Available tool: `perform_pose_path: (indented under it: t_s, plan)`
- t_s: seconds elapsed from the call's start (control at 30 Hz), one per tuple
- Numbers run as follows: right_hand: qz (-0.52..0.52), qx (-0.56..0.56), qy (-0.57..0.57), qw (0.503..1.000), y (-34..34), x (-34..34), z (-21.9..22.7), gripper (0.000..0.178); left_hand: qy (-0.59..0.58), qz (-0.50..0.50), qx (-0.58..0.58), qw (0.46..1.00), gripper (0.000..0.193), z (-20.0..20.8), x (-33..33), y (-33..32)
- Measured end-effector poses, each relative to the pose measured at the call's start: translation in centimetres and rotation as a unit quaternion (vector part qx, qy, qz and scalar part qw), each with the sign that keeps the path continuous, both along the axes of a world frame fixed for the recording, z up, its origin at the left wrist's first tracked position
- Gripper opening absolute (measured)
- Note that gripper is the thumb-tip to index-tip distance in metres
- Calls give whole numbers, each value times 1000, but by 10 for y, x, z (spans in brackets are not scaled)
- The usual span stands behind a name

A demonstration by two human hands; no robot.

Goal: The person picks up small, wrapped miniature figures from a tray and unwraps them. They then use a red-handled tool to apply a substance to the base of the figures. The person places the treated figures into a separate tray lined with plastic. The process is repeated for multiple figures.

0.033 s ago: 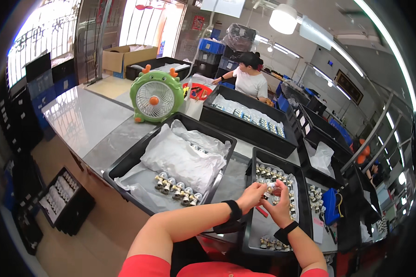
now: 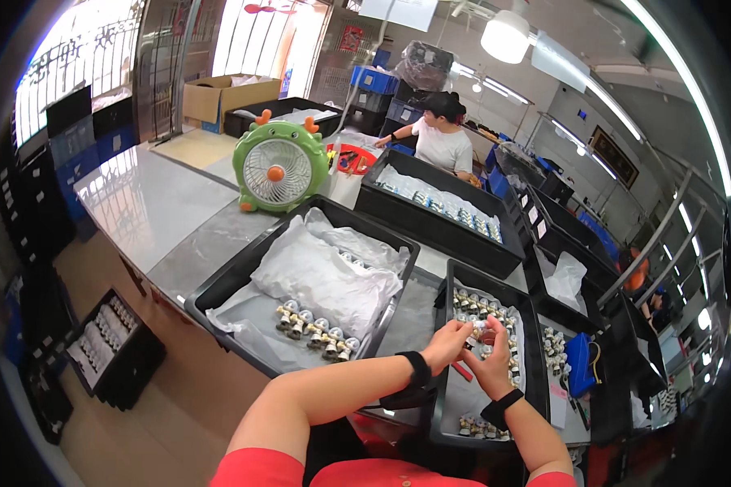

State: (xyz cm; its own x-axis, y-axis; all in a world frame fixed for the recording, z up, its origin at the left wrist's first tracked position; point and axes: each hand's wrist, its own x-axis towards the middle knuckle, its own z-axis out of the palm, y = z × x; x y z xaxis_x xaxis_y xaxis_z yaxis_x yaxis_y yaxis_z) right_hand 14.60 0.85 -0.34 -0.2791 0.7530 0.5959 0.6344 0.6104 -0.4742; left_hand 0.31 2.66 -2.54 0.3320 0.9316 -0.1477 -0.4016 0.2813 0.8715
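Over the right tray, one fitting sits at the left hand's pinched fingertips; the right hand curves beside it, its grip unclear. Both poses nearly match the earlier frame, though the view has slid slightly. Around the hands: one red strip at seven o'clock, one blue pouch past three, one left tray past nine, one fan past ten; one orange-clad person, shifted, at two.

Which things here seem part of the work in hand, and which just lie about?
Apparently in use: small fitting between left hand and right hand; black tray beneath, holding metal fittings.

Apparently lying about: green fan; red basin; blue pouch.
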Motion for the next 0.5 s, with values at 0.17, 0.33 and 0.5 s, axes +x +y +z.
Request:
perform_pose_path:
  t_s: [0.17, 0.33, 0.5]
  plan:
    - [-56, 12, 6, 998, 3, -17, -11, 78, 54, 85, 68, 993, 44, -19, 15, 16]
    - [-69, 11, 4, 998, -2, -17, -15, 77, 56, 83, 120, 988, 36, -14, 12, 5]
    - [-67, -19, 12, 998, -4, -27, -11, 80, 5, 46, 67, 997, 39, -15, 1, 0]
